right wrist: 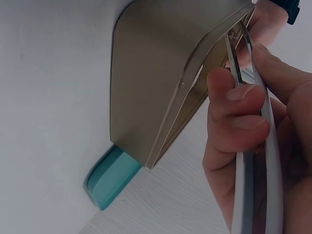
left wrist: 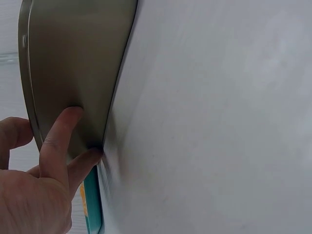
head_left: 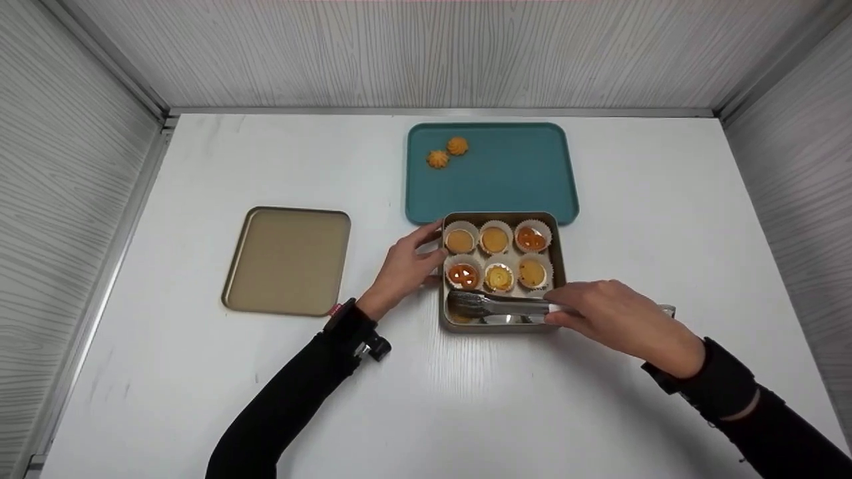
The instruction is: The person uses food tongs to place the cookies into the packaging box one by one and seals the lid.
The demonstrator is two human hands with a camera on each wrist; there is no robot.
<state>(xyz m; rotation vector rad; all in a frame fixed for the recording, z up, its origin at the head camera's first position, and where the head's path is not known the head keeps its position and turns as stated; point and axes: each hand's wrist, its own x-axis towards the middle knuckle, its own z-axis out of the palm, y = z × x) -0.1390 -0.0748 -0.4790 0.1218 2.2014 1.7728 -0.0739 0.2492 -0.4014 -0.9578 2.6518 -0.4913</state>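
A gold rectangular baking tin [head_left: 562,259] holds several white paper cups with small round cookies, some orange-topped, like this red-orange one [head_left: 530,238]. My left hand [head_left: 407,266] rests its spread fingers against the tin's left wall; one fingertip is at the rim in the left wrist view. My right hand [head_left: 616,316] grips metal tongs [head_left: 509,305] with white handles, thumb on one arm and fingers curled round the other. The tongs' head reaches into the tin's near left corner, over a yellowish cookie [head_left: 461,319] that is partly hidden under it.
Behind the tin lies a teal tray [head_left: 512,173] with two swirled cookies [head_left: 457,146] at its left; the tin's far edge overlaps its near edge. A flat gold lid or tray [head_left: 287,259] lies left on the white table [head_left: 399,399]. Grey wood-grain panels [head_left: 439,53] enclose the table.
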